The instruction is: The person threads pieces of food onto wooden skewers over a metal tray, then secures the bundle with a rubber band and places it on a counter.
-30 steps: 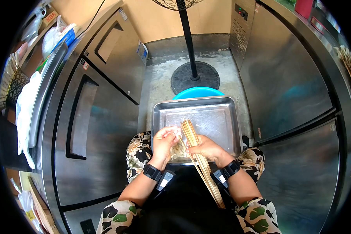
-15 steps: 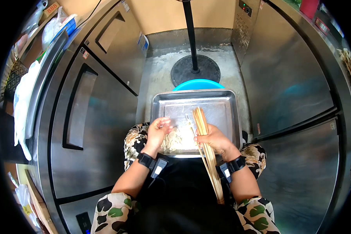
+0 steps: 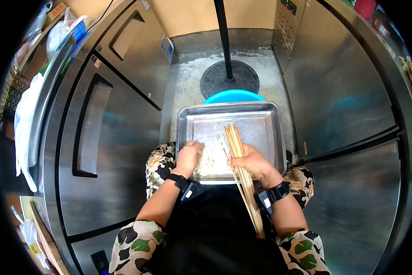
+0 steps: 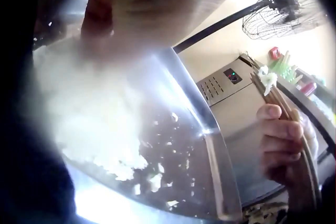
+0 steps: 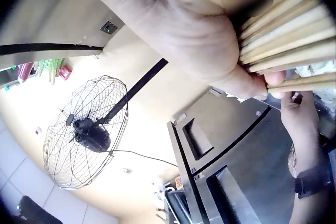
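Note:
My right hand (image 3: 251, 161) grips a thick bundle of bamboo skewers (image 3: 235, 142), which slants down toward my lap. One skewer (image 3: 223, 149) stands apart from the bundle at the thumb, with a bit of white food (image 4: 269, 79) near its tip in the left wrist view. My left hand (image 3: 188, 157) is down at a pile of pale, thin food pieces (image 3: 208, 162) in the near left part of the metal tray (image 3: 274, 133). Its fingertips are hidden in the head view and blurred in the left wrist view, so I cannot tell whether they pinch a piece.
The tray lies across my lap, its far rim in front of a blue basin (image 3: 233, 96). Beyond stands a fan's round black base (image 3: 215, 78). Steel refrigerator cabinets flank me on the left (image 3: 128, 137) and right (image 3: 348, 183). Small scraps (image 4: 170, 203) dot the tray floor.
My left hand left the loose skewer beside the bundle, drew back left, then lowered to the pale pieces. My right hand moved slightly right and up with the skewers, then held nearly still.

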Motion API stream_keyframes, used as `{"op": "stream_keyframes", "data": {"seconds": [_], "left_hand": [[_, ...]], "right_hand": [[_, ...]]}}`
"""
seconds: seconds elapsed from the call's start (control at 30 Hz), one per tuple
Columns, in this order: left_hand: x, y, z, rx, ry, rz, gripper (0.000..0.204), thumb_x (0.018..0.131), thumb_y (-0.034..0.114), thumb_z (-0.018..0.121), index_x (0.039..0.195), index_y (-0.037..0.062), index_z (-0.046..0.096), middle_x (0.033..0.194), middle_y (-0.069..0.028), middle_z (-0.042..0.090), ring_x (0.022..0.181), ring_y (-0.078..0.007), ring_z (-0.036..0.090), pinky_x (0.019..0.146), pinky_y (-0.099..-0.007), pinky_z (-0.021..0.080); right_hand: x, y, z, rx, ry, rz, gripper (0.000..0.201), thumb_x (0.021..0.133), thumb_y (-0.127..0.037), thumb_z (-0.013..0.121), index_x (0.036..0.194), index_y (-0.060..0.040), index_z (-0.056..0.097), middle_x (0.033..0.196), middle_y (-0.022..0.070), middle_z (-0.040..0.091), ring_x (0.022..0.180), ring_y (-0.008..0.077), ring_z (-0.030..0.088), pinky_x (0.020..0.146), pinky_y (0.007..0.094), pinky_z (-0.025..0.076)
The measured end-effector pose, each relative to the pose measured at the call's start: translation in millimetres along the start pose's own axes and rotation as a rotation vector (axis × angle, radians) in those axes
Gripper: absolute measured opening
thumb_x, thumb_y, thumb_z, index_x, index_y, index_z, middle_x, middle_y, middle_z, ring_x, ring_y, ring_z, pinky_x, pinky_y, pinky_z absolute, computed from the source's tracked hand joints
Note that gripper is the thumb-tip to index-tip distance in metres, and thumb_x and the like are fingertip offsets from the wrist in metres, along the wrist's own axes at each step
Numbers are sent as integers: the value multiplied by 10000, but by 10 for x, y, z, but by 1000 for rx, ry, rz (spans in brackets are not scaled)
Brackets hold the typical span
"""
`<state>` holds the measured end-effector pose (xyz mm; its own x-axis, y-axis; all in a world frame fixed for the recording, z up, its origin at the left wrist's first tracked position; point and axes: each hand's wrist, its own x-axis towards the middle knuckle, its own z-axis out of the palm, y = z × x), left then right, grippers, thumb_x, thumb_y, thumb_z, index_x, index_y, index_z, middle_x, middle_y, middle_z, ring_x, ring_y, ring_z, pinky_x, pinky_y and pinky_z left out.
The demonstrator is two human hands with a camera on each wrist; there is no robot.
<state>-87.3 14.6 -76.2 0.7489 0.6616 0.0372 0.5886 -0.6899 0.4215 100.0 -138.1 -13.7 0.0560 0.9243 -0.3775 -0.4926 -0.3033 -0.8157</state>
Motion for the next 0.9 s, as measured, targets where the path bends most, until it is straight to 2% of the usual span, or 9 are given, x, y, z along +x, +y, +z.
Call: {"op": "stream_keyframes", "data": {"seconds": [0.13, 0.23, 0.33, 0.43, 0.53, 0.67, 0.77, 0.9], "left_hand": [[33, 6, -9, 131, -141, -54, 29, 728, 62, 595, 755, 72, 591, 858, -122, 602, 785, -324, 598, 701, -404, 478], [9, 95, -164, 229, -288, -148, 14, 751, 91, 576, 749, 78, 574, 830, -123, 602, 785, -321, 597, 687, -413, 475], [6, 153, -221, 133, -87, -136, 83, 737, 85, 600, 821, 88, 596, 843, -119, 602, 796, -316, 596, 704, -406, 476], [86, 134, -121, -12, -25, 109, 167, 722, 86, 626, 888, 92, 611, 846, -104, 605, 818, -311, 594, 734, -399, 474], [141, 135, -17, 100, -115, 126, 229, 711, 88, 643, 938, 91, 614, 845, -91, 608, 838, -307, 592, 760, -388, 472], [141, 133, -41, 93, -186, 58, 201, 700, 86, 647, 898, 72, 611, 876, -109, 598, 815, -312, 593, 750, -389, 474], [83, 30, -12, 13, -120, 20, 154, 698, 69, 659, 843, 56, 608, 828, -116, 585, 767, -292, 602, 690, -371, 481], [23, 12, -69, -190, 23, -128, 109, 699, 54, 649, 790, 61, 589, 786, -109, 577, 697, -282, 578, 647, -346, 467]], "right_hand": [[20, 7, 7, 3, -26, 6, 203, 736, 11, 667, 885, -36, 537, 744, 18, 550, 620, 105, 552, 543, 230, 468], [30, 18, 2, -6, -31, 3, 203, 738, 13, 664, 889, -33, 537, 749, 19, 551, 625, 107, 554, 545, 233, 469], [31, 24, 15, -10, -36, -6, 201, 740, 16, 660, 892, -31, 537, 753, 24, 554, 633, 110, 561, 546, 234, 470], [50, 55, -7, -5, -50, -1, 201, 741, 20, 657, 895, -29, 538, 756, 30, 559, 644, 117, 574, 544, 236, 472], [56, 68, -19, 7, -51, 2, 203, 740, 25, 656, 897, -26, 539, 755, 35, 565, 650, 124, 584, 543, 238, 472], [42, 39, 7, -5, -46, -12, 206, 740, 30, 655, 900, -24, 537, 750, 41, 571, 648, 131, 590, 543, 242, 473], [35, 26, 17, 0, -60, -19, 206, 745, 30, 653, 902, -24, 532, 750, 45, 575, 646, 132, 591, 548, 243, 475], [44, 35, 20, -12, -71, -7, 201, 750, 26, 651, 901, -25, 528, 752, 48, 575, 651, 134, 593, 558, 246, 477]]}}
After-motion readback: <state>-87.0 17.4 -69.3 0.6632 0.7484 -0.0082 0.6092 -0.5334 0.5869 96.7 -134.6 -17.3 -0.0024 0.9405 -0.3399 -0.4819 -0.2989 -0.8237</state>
